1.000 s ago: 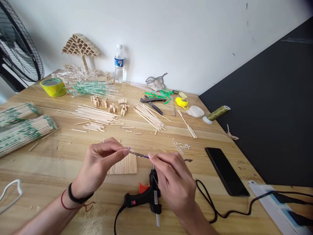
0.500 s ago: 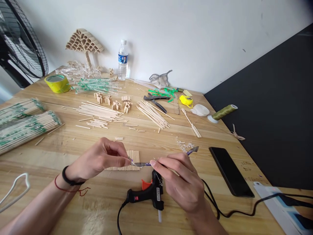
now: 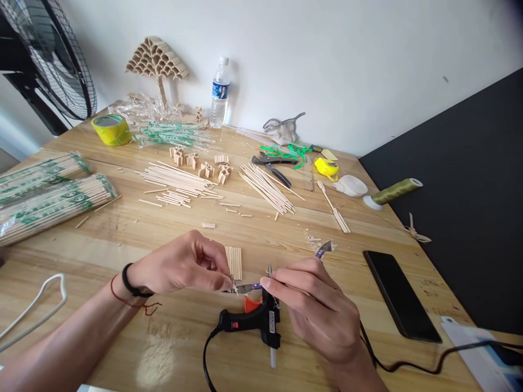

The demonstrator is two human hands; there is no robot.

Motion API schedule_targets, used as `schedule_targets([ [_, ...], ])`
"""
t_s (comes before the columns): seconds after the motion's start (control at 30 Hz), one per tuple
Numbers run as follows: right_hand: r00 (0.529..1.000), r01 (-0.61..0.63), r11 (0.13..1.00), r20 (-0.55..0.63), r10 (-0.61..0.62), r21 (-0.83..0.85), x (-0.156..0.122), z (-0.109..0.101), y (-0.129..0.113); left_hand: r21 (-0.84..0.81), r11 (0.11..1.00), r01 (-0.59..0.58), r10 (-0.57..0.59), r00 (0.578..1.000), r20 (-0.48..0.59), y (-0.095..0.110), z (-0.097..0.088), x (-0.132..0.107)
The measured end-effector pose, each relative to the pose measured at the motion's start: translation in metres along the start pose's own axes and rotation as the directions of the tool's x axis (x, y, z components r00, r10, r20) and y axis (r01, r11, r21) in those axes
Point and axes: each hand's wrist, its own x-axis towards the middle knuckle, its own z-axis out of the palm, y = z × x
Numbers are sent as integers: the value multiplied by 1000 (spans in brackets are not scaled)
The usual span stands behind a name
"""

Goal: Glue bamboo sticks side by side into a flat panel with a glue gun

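My right hand [image 3: 318, 310] grips a small purple-handled knife [image 3: 322, 249] whose blade points left. My left hand [image 3: 183, 267] is pinched closed at the blade tip, fingers pressed together on the blade or something tiny there that I cannot make out. Both hands hover just above a black hot glue gun [image 3: 253, 321] with an orange trigger lying on the wooden table [image 3: 122, 239]. A small flat panel of glued sticks [image 3: 234, 261] lies right behind my left fingers.
Loose bamboo sticks [image 3: 180, 182], small stick blocks [image 3: 204, 166], packed stick bundles [image 3: 49, 201], yellow tape [image 3: 109, 128], a water bottle [image 3: 219, 92], pliers [image 3: 273, 166], a green thread spool [image 3: 392, 191], a black phone [image 3: 402, 296], the glue gun's cable [image 3: 408, 362] and a fan [image 3: 49, 54].
Both hands have sunk lower toward the glue gun with the knife. The view shifted so the table items moved right, and more of the stick panel is covered by my left hand.
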Motion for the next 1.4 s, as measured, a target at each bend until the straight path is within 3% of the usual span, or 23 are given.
schedule_targets([
  [0.13,1000,-10,999,4,10,40,-1,2,-4,-2,999,-34,34,999,-10,1,-3,0],
  [0.3,991,-20,995,-133,6,-99,1,-2,3,-10,992,-123,122,990,-64,7,-8,-3],
  [0.53,991,-19,988,-132,-2,-153,3,0,6,-25,982,-186,183,981,-69,5,-3,-2],
  [0.93,985,-79,986,-166,54,-149,2,4,9,127,966,-226,243,960,-136,6,-1,-2],
  [1.1,984,-102,987,-161,82,-123,2,6,9,176,950,-257,293,929,-225,7,2,-1],
  [1.4,980,-141,984,-157,123,-106,4,8,5,320,880,-351,451,827,-335,2,9,1],
])
